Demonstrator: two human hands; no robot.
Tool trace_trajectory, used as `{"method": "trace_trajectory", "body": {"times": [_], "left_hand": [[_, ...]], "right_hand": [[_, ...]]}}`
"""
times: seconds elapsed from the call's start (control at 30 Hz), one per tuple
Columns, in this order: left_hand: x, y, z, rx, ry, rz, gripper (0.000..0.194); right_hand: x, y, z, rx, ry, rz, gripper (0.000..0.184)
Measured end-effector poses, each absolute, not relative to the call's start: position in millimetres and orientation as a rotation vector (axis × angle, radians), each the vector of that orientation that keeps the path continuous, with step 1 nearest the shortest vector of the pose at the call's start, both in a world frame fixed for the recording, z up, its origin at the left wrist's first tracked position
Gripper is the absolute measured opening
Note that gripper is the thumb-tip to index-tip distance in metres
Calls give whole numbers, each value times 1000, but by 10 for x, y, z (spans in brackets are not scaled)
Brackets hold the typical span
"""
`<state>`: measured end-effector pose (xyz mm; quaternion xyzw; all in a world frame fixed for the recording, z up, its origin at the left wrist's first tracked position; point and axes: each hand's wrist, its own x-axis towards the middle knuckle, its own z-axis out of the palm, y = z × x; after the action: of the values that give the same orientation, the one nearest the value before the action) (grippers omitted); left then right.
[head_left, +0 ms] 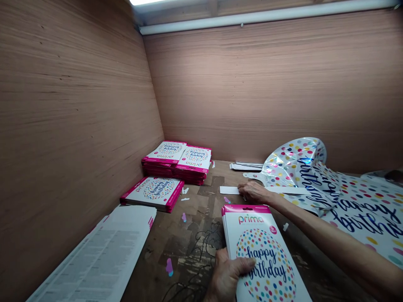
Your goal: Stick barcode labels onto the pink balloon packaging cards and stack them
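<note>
My left hand grips a small stack of white and pink "happy birthday" balloon packets at the front, thumb on top and fingers out of sight beneath. Beyond the packets, my right hand is closed on a long white strip lying across the table. The strip's right end reaches over dotted foil balloons, which spread along the right side with "happy birthday" lettering. Close behind my right hand is a balloon's pale neck tab.
Packet stacks stand in the back left corner, with a smaller pile in front. Printed white sleeves lie at the left. More white strips rest by the back wall. Paper scraps and dark threads litter the table.
</note>
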<state>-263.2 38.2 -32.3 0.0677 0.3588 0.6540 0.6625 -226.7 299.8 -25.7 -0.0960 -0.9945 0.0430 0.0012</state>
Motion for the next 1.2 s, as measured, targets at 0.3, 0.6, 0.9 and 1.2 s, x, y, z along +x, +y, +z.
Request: {"method": "trace_trajectory", "body": {"times": [0.3, 0.6, 0.9, 1.2], "left_hand": [[-2636, 390, -343, 170, 820, 1483, 50], [-2638, 385, -325, 195, 803, 1490, 45], [-2630, 386, -324, 197, 787, 1488, 47], [-2633, 388, -386, 189, 814, 1490, 45]], "right_hand": [[-2330, 2994, -206, -427, -3189, -23, 17], [-2342, 2897, -184, -486, -3184, -114, 20], [-2351, 2857, -190, -471, -3178, -256, 15], [-2373, 2869, -334, -358, -3105, -497, 20]]}}
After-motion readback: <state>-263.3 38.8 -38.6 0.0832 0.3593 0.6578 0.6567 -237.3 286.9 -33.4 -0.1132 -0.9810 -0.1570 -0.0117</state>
